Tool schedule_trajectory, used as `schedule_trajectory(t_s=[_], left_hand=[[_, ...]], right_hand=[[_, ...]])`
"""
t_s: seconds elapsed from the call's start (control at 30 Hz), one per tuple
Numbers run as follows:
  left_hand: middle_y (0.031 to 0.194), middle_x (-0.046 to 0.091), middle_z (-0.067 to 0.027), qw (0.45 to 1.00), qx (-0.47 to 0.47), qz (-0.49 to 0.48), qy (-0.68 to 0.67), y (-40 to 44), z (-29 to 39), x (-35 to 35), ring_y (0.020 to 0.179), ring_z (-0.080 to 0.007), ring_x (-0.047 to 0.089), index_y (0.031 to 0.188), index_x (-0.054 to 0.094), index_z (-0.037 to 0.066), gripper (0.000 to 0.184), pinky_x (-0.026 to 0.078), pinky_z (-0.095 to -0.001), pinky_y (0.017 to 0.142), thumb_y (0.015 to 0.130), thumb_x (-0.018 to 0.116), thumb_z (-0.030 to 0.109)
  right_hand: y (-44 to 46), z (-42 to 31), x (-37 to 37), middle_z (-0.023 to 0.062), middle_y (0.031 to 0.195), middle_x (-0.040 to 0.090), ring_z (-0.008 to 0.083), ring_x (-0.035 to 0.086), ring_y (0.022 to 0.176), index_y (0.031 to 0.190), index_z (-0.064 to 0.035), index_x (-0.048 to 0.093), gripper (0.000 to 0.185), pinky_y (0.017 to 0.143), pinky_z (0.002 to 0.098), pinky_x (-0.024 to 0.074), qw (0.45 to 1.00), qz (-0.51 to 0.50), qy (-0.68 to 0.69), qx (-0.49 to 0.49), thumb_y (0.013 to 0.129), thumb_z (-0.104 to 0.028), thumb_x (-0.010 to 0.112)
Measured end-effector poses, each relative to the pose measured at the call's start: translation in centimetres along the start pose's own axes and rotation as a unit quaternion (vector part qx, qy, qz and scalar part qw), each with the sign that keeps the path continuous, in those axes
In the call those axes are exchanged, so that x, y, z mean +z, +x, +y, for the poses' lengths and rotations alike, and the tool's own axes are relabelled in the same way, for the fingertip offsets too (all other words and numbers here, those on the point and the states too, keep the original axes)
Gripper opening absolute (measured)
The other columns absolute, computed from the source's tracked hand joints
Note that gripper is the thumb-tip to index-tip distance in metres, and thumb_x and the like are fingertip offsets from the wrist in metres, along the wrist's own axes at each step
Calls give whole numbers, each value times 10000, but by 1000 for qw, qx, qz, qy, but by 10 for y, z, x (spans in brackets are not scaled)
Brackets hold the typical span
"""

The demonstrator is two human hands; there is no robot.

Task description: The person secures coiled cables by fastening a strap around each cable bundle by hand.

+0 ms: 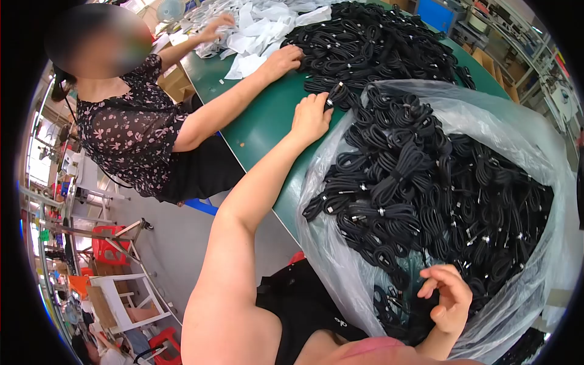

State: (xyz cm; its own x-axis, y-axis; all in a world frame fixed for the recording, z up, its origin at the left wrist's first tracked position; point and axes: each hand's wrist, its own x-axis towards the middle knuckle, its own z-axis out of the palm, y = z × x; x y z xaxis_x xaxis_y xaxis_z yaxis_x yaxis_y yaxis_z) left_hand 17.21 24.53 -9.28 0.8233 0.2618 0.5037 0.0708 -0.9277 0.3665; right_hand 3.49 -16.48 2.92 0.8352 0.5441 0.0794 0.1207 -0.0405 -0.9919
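Near the middle of the green table (267, 115), my left hand (311, 118) is closed on the end of a black cable bundle (344, 97), just outside the plastic bag. My right hand (449, 295) is over the near part of the clear plastic bag (340, 267), fingers curled but apart, with nothing seen between them. Coiled black cables (395, 170) with metal connectors fill the bag. Behind the bag lies a large pile of black cables (371, 42) on the table.
A co-worker (128, 121) stands at the left table edge, one hand at the cable pile. White plastic bags (261, 30) lie at the far side. Red stools (111, 245) and a white frame (131, 301) stand on the floor at left. A blue box (437, 13) is at the back.
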Motion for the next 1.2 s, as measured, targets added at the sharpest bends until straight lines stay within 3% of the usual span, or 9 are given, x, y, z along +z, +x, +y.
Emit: schedule_trajectory(t_s=[0.23,0.3,0.37,0.67,0.8,0.93,1.03,1.1,1.2], left_hand=[[1081,567,-190,979,30,-203,3,37,0,-38,988,-329,548,1173,536,17,513,425,-393,874,795,624,353],[1181,526,-198,980,45,-82,-177,70,-7,-48,1093,-349,490,1107,580,9,471,379,-411,941,793,610,360],[1298,401,-275,986,114,82,-86,102,-37,-30,1223,-367,386,1288,337,-85,693,298,-377,1035,796,612,317],[1276,428,-273,982,-137,-85,100,228,-143,-17,1197,-371,419,1232,371,-93,665,361,-406,987,733,587,290],[1163,502,-283,990,-109,17,83,205,-119,-17,1064,-377,518,1136,477,-79,523,412,-426,920,740,571,251],[1383,257,-296,997,-5,60,48,186,-60,-32,1292,-413,256,1370,204,-46,802,208,-385,1083,782,630,295],[1369,273,-310,945,54,321,-29,196,-39,-53,1270,-417,292,1367,205,-54,738,237,-390,1066,814,587,250],[1304,375,-269,909,3,309,-278,167,-1,-79,1196,-379,391,1340,276,-48,613,259,-401,1046,833,549,163],[1256,444,-219,860,72,218,-456,113,51,-104,1146,-310,455,1252,404,-71,534,332,-384,989,818,568,194]], right_hand=[[2,-3,-3,195,965,571,182,589,631,1078,53,554,725,558,249,441,999,-27,-18,24,704,-554,683],[8,-18,-5,206,1035,567,194,576,705,1098,61,554,690,621,270,443,997,-57,-27,35,757,-533,635],[10,-16,-6,210,1036,575,199,584,719,1090,59,563,679,625,271,445,997,-61,-21,46,746,-520,650],[15,-19,-6,223,1023,584,204,575,720,1069,88,560,594,629,283,449,998,-55,-38,22,803,-438,623],[16,-19,-9,230,1030,581,215,581,727,1069,89,563,574,638,289,454,997,-61,-26,42,786,-405,642],[20,-18,-8,230,1022,582,218,581,720,1057,90,570,557,639,291,454,997,-66,-25,35,807,-406,619],[19,-22,-6,219,1050,572,224,575,773,1073,84,560,551,680,296,450,995,-77,-41,46,829,-409,590],[14,-25,-12,203,1141,541,239,572,906,1150,71,521,576,766,305,448,989,-111,-59,77,847,-418,561],[8,1,-13,200,941,587,191,601,634,1063,56,567,710,568,258,455,997,-71,-14,35,702,-543,689]])
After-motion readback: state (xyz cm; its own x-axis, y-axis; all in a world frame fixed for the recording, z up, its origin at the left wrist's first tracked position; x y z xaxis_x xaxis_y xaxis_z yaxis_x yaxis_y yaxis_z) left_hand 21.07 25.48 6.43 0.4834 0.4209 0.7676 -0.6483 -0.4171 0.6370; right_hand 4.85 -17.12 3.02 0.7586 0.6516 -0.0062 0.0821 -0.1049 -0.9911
